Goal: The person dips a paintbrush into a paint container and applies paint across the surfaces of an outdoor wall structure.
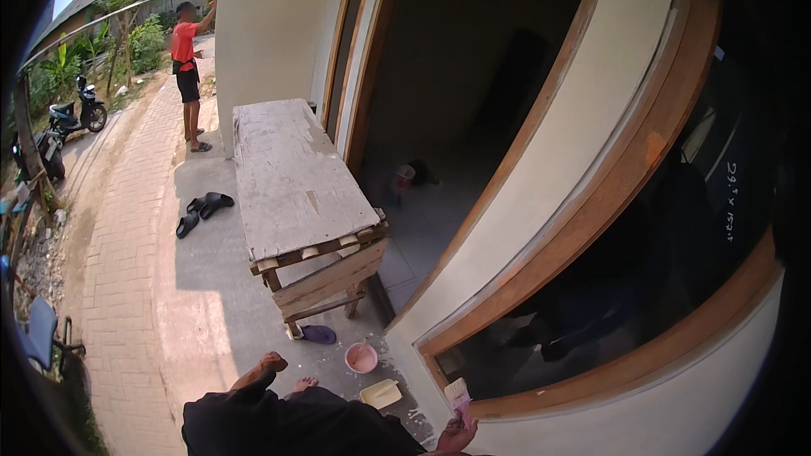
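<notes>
Black clothing (279, 424) is seen closest, spread across the lower edge, with a bare foot (306, 384) just beyond it. By the right hand (457, 437), a brush (459, 399) is held up, its pinkish handle pinched between thumb and fingers; its pale bristles are raised before the lower corner of a brown wooden window frame (541, 300) (whether the wood is touched cannot be told). The left hand (272, 362) is held out over the floor, its fingers seemingly curled; whether they are pressed together cannot be made out.

Between the hands, the grey concrete floor (253, 300) is spattered with white near the wall. On it are set a pink bucket (361, 359), partly filled with something pinkish, and a shallow pale-yellow tray (380, 394). A purple slipper (318, 335) is left beside the legs of a worn wooden table (296, 177), whose top is scuffed and patched. Black shoes (216, 204) are scattered to its left.

Beyond the open doorway (456, 76), a dim room with pale floor tiles is glimpsed. The concrete is bordered by a paved path (122, 279), and farther off a person in a red shirt (185, 51) is seen standing by the cream wall (274, 29).
</notes>
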Demonstrator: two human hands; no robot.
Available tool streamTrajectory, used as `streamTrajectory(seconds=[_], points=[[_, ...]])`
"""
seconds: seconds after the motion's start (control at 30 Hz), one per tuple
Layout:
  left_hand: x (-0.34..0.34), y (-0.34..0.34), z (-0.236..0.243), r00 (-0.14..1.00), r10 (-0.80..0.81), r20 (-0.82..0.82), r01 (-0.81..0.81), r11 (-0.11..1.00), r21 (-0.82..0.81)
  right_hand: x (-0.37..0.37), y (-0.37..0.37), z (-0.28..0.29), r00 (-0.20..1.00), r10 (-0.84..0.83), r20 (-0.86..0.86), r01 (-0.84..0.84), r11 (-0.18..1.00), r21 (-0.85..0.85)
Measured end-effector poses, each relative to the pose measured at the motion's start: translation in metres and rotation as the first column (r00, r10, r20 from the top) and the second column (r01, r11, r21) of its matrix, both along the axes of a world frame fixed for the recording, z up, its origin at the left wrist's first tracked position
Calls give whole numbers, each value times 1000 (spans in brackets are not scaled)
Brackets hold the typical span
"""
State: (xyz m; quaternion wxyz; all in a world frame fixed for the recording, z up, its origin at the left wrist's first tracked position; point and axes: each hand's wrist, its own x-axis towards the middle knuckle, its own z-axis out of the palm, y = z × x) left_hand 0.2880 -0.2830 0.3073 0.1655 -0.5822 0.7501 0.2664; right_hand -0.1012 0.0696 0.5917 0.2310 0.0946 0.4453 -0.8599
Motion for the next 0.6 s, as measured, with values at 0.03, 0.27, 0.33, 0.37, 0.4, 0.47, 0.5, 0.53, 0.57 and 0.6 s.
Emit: streamTrajectory(seconds=[0.03, 0.27, 0.33, 0.37, 0.4, 0.47, 0.5, 0.53, 0.57, 0.6], points=[[-13, -12, 4, 991, -127, -45, 124, 991, -58, -1, 10, 2, 1000, -26, -6, 26, 1000, 14], [5, 8, -3, 960, -233, -154, 203, 961, -188, 19, 6, 16, 998, -14, 67, 6, 992, 123], [10, 22, -2, 970, -160, -182, 158, 987, -27, 11, 13, 5, 999, -15, 46, 11, 997, 78], [13, 30, -2, 973, -126, -191, 136, 990, 42, 7, 13, 0, 999, -14, 50, 10, 997, 70], [13, 35, 0, 975, -108, -194, 128, 987, 93, 4, 17, -5, 1000, -19, 11, 18, 997, 69], [18, 45, 4, 979, -64, -194, 99, 980, 175, 5, 15, 8, 1000, -9, -11, 10, 994, 112], [24, 51, 5, 982, -43, -186, 83, 974, 210, 3, 14, 6, 1000, -8, -5, 8, 995, 101], [24, 53, 9, 983, -35, -179, 78, 968, 238, -2, 17, 3, 1000, 13, -4, -12, 993, 114], [28, 55, 9, 983, -15, -184, 64, 962, 264, -2, 18, 2, 999, 37, -10, -35, 992, 124], [29, 54, 9, 983, -12, -182, 65, 956, 285, -3, 17, 1, 999, 27, -18, -25, 994, 111]])
